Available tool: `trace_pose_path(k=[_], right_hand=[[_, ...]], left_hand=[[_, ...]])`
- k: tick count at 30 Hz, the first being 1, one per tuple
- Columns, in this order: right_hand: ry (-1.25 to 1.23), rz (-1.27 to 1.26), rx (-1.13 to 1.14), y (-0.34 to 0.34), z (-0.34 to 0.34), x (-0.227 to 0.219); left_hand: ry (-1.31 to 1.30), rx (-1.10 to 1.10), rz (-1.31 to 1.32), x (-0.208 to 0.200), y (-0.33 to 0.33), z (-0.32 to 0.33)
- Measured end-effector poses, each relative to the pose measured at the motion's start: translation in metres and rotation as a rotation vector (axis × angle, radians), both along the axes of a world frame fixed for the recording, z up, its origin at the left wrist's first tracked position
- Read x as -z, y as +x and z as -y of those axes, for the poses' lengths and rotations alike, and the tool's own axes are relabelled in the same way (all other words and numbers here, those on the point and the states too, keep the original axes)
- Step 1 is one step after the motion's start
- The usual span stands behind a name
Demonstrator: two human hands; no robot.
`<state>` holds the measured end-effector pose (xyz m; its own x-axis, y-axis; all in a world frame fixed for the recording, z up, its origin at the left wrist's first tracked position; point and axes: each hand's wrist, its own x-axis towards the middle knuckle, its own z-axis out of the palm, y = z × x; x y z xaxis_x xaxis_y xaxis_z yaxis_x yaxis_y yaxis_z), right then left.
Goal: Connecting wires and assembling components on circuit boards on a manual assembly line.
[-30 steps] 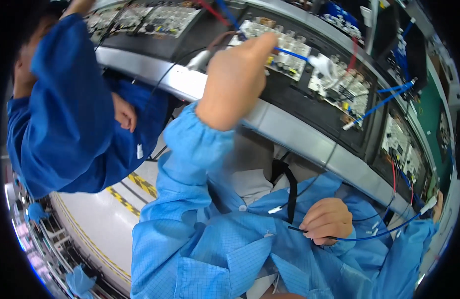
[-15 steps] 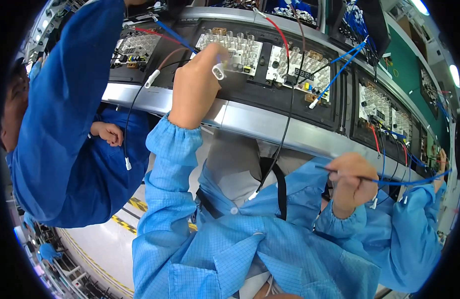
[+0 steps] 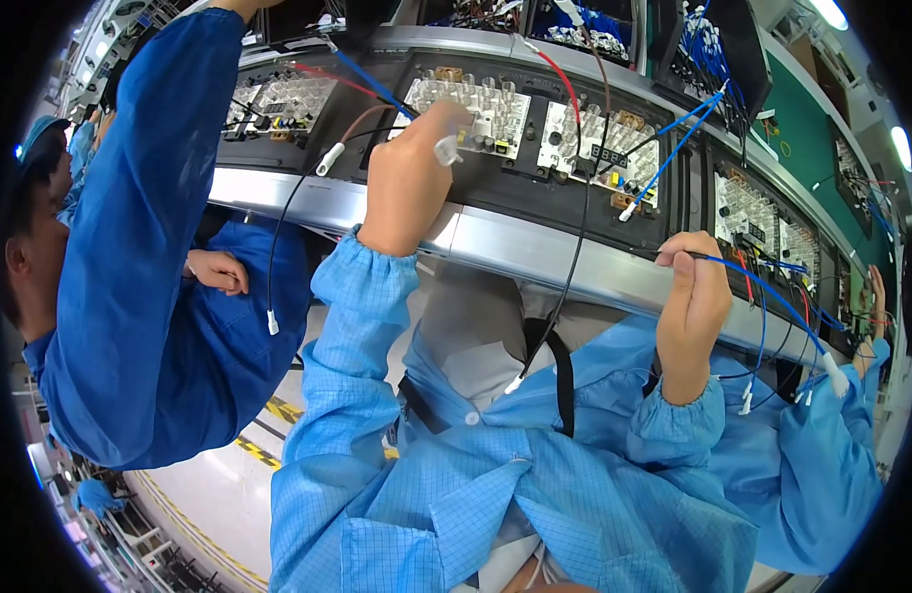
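My left hand (image 3: 405,188) is over a circuit board (image 3: 481,114) in a black fixture, its fingers closed and slightly blurred on a blue wire (image 3: 365,77). A white connector (image 3: 446,150) hangs beside those fingers. To the right, in front of the metal rail, my right hand (image 3: 695,311) pinches a second blue wire (image 3: 762,282) near its dark end. That wire arcs rightward to a white connector (image 3: 836,376). Between my hands lies another board (image 3: 604,148) with a dark digit display. A black lead (image 3: 581,237) drops from it across the rail to a white plug (image 3: 514,383).
A silver rail (image 3: 515,252) runs along the fixtures. At the left, a co-worker's dark blue sleeve (image 3: 145,247) reaches up beside me. Another person's light blue sleeve (image 3: 822,455) is close on the right. Bins of blue wires (image 3: 708,40) stand behind the fixtures.
My right hand has risen toward the rail with the blue wire, whose white connector now shows. My left hand has shifted slightly right and down in the picture, still on its wire.
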<state>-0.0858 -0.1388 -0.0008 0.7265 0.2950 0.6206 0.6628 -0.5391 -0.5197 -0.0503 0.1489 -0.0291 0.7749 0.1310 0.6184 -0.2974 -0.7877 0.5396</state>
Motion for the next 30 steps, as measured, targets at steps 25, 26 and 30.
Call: trace_pose_path(k=[25, 26, 30], right_hand=[[-0.086, -0.089, 0.21, 0.055, -0.037, 0.0], [-0.086, -0.1, 0.204, 0.054, -0.039, -0.002], [-0.073, -0.188, 0.195, 0.052, -0.043, -0.01]], left_hand=[[-0.077, 0.08, -0.007, -0.002, -0.026, 0.0], [-0.127, 0.067, 0.038, 0.003, -0.031, -0.001], [-0.053, 0.097, 0.209, 0.029, -0.048, -0.017]])
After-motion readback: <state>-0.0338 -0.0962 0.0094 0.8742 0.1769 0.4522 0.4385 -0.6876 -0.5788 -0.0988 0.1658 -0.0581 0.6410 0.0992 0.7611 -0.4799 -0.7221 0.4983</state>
